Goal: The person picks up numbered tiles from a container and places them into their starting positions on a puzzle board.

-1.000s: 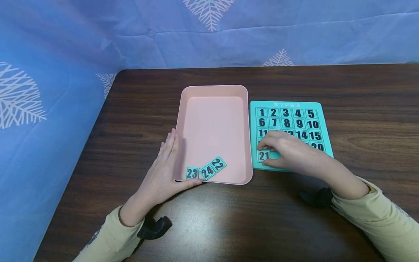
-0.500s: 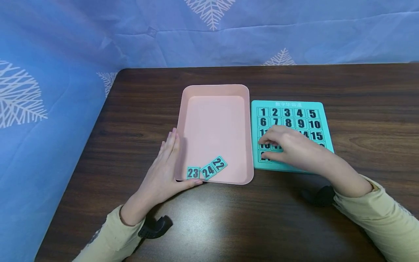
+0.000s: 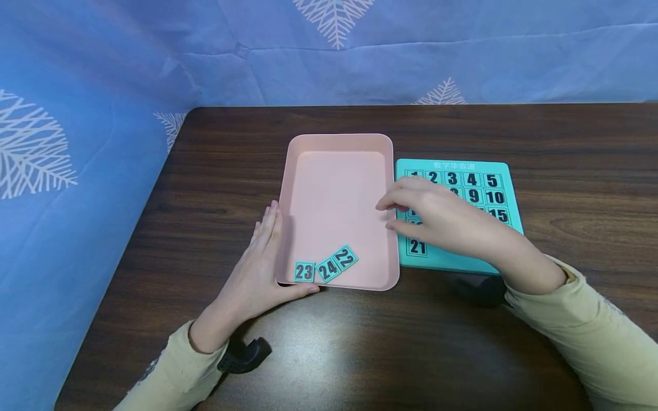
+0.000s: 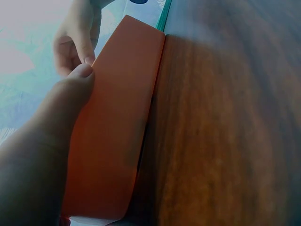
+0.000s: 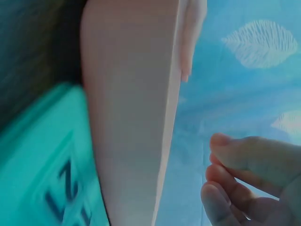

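Note:
A pink tray (image 3: 336, 200) holds three loose turquoise number tiles near its front edge: tile 23 (image 3: 304, 272), tile 24 (image 3: 328, 269) and tile 22 (image 3: 345, 257). My left hand (image 3: 257, 265) rests against the tray's front left corner, fingers straight along the side and thumb along the front rim. The turquoise number board (image 3: 452, 262) lies right of the tray, with tile 21 (image 3: 416, 246) in its bottom row. Above the tray's right rim is my right hand (image 3: 437, 214), thumb and fingers loosely bent and apart, nothing between them; it covers part of the board.
Both tray and board lie on a dark wooden table (image 3: 581, 188). A blue cloth (image 3: 247, 74) with white leaf prints hangs behind and to the left. Black bands (image 3: 244, 357) sit at the wrists. The tray's wall (image 4: 113, 113) stands upright beside my left thumb.
My right hand has moved from over the lower left of the board, left and away from me, to the tray's right rim. Tile 21 shows again. My left hand and the loose tiles stay put.

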`<state>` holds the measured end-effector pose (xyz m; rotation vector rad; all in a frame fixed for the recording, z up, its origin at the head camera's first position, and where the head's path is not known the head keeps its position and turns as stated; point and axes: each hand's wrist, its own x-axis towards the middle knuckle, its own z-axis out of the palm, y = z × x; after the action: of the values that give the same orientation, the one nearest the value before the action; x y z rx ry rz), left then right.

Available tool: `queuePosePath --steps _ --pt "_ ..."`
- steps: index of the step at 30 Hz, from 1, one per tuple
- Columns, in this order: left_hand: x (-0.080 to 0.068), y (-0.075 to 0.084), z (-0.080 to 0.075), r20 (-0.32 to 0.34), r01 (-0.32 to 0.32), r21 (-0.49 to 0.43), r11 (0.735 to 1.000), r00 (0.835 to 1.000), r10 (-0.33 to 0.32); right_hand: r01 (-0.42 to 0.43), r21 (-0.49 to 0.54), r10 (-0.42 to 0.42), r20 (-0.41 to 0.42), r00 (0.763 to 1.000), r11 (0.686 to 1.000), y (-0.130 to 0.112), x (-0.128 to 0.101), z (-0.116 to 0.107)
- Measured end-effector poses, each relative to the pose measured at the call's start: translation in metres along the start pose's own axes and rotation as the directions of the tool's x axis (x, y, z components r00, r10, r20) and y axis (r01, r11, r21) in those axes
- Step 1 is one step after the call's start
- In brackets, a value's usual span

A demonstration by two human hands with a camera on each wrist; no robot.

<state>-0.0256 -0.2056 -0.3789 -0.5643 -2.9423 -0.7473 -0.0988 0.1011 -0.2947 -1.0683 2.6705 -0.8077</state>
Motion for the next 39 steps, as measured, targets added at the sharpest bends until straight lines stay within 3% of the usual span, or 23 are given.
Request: queuePosePath --steps 9,18,27,34,39 --pt "0.000 0.000 0.000 0.002 0.011 0.015 1.000 1.000 -0.011 0.158 0.070 -0.166 0.130 0.978 0.985 -0.011 0.023 0.032" --pt "0.000 -0.001 0.001 -0.015 -0.028 0.018 0.999 1.000 0.028 0.123 -0.022 -0.111 0.299 0.948 0.992 -0.021 0.034 0.048" --pt "-0.001 -0.001 0.001 -0.011 -0.019 0.027 0.999 1.000 0.019 0.189 -0.029 -0.173 0.283 0.944 0.982 -0.018 0.039 0.057" --pt "-0.001 -0.002 0.001 -0.019 -0.026 0.030 0.999 0.999 0.026 0.091 0.083 -0.110 0.262 0.959 0.992 -0.017 0.032 0.046" --pt "0.000 -0.002 0.001 -0.020 -0.029 0.032 0.999 0.999 0.030 0.035 0.187 -0.082 0.251 0.964 0.982 -0.014 0.025 0.034"
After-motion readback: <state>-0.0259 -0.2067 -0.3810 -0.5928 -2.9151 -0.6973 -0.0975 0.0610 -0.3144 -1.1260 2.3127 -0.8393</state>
